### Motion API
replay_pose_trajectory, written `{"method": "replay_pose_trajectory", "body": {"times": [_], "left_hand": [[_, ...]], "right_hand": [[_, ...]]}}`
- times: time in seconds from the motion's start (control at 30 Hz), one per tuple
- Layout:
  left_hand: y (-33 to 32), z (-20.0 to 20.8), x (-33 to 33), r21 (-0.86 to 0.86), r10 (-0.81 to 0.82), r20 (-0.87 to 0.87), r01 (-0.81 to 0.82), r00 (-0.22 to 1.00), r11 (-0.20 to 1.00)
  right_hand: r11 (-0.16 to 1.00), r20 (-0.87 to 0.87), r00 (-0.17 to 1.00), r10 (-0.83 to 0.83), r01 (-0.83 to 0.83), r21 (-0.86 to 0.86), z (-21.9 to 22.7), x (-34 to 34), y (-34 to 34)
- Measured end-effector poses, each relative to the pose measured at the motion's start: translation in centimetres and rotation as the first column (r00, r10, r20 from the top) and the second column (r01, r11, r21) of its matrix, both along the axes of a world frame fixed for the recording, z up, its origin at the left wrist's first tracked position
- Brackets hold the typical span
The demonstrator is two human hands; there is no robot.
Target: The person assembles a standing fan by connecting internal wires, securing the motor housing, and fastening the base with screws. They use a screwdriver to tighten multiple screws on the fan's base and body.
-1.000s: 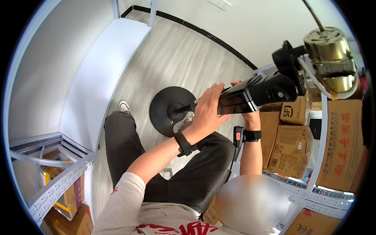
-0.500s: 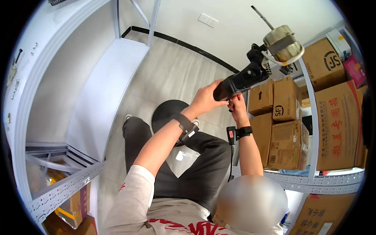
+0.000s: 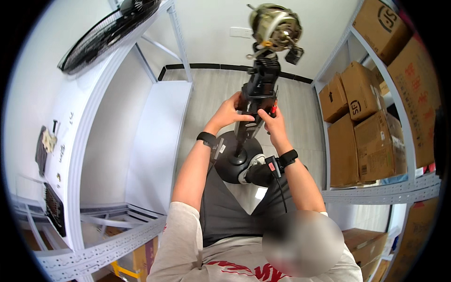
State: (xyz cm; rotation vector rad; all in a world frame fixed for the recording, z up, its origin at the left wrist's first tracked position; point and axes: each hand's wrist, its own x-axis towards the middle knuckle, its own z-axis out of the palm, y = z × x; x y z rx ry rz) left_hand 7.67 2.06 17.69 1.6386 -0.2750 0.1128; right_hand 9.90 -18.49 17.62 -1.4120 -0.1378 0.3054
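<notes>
A stand fan's black control housing [image 3: 253, 107] rises between my knees, with its bare motor [image 3: 277, 29] exposed at the top. Below, its round black base [image 3: 228, 171] rests on the floor by my shoe. My left hand [image 3: 226, 115] is wrapped round the housing's left side. On the other side, my right hand [image 3: 275, 126] is closed, its thumb against the housing. A small tool with red on it [image 3: 274, 108] sticks up from the right fingers; its kind is partly hidden. Both wrists wear black straps with small boxes.
On the white shelf [image 3: 101, 80] at left lie a black fan grille [image 3: 110, 37], small screws and a dark comb-like part [image 3: 55, 209]. A lower white shelf [image 3: 152, 127] stands beside the floor. Cardboard boxes [image 3: 376, 145] fill the rack at right.
My view has swung left, bringing the grille and shelf parts into sight. The fan now stands more upright in front of me, its motor turned. Both hands remain at the housing.
</notes>
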Motion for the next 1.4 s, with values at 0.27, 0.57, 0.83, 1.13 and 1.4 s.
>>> {"method": "replay_pose_trajectory", "body": {"times": [0.27, 0.57, 0.83, 1.13, 1.4], "left_hand": [[-0.6, 0.1, 1.6, 0.028, 0.044, -0.056, -0.043, 0.997, 0.999], [-2.3, 0.7, 1.7, -0.055, 0.115, -0.018, -0.116, 0.993, 0.992], [-3.9, 2.8, 2.6, -0.190, 0.291, 0.060, -0.275, 0.955, 0.943], [-4.0, 3.0, 2.7, -0.184, 0.310, 0.083, -0.291, 0.947, 0.939], [-4.2, 2.9, 2.7, -0.193, 0.323, 0.079, -0.304, 0.943, 0.933]], "right_hand": [[0.998, 0.102, 0.995, 0.004, -0.010, 0.062, -0.2, 2.3, 0.1], [0.995, 0.122, 0.991, 0.061, -0.071, 0.073, -0.7, 4.1, -0.1], [0.996, 0.160, 0.986, 0.051, -0.062, 0.067, -2.0, 4.7, 0.3], [0.995, 0.170, 0.985, -0.023, 0.007, 0.097, -2.5, 4.5, 0.9], [0.999, 0.168, 0.986, -0.017, 0.009, 0.051, -1.5, 4.1, 0.4]]}}
